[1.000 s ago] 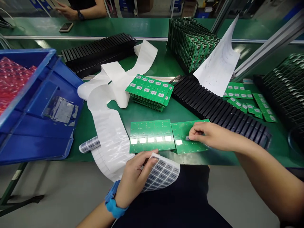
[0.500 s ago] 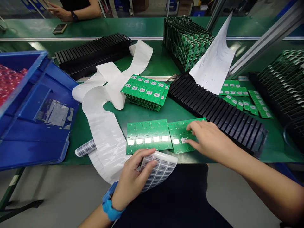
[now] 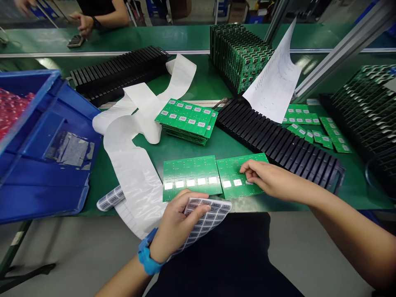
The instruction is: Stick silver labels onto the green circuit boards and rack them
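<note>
My left hand (image 3: 177,222) is closed on a curling sheet of printed labels (image 3: 206,222), thumb on top, at the bench's front edge. My right hand (image 3: 262,178) hovers low over the right green circuit board (image 3: 230,167), thumb and fingers pinched together. A small label (image 3: 248,182) shows at its fingertips; whether it lies flat on the board is partly hidden. To its left, that board bears two white labels in a row. Alongside lies another circuit board (image 3: 190,167) with a full row of white labels along its lower half.
Behind lies a stack of labelled boards (image 3: 184,117), beside looping white backing paper (image 3: 133,165). A black slotted rack (image 3: 278,144) slants across the right; upright boards (image 3: 239,57) fill another. A blue bin (image 3: 71,152) stands left. A person's hands (image 3: 85,24) are across the bench.
My right hand's fingers have drawn together and shifted right along the board, uncovering the second label. My left hand has tilted the label sheet slightly. The person opposite has brought their hands together.
</note>
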The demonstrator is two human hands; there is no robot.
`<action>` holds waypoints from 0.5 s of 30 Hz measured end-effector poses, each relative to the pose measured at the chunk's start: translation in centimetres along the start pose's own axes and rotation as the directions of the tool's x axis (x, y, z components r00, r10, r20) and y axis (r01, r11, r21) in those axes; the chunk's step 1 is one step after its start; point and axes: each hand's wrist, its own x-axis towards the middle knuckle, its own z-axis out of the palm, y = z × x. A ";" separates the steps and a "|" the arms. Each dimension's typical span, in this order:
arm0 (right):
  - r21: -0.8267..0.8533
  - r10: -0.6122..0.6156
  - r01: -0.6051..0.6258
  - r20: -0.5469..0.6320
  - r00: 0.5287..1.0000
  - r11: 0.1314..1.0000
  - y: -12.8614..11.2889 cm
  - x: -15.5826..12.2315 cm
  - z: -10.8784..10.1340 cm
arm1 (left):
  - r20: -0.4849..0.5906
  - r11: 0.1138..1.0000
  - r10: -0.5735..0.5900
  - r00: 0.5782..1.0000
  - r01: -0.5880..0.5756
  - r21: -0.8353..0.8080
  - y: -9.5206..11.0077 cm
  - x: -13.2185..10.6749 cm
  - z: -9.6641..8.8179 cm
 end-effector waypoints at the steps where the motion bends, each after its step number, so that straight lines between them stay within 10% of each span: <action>1: -0.028 -0.016 0.015 -0.018 1.000 1.000 -0.1 -0.1 0.1 | 0.007 1.000 0.002 1.000 -0.002 0.004 0.0 0.1 0.1; 15: -0.075 -0.080 0.083 0.049 0.996 0.994 -0.9 -0.2 -0.6 | 0.033 1.000 0.004 0.999 -0.004 0.001 -0.4 0.7 0.2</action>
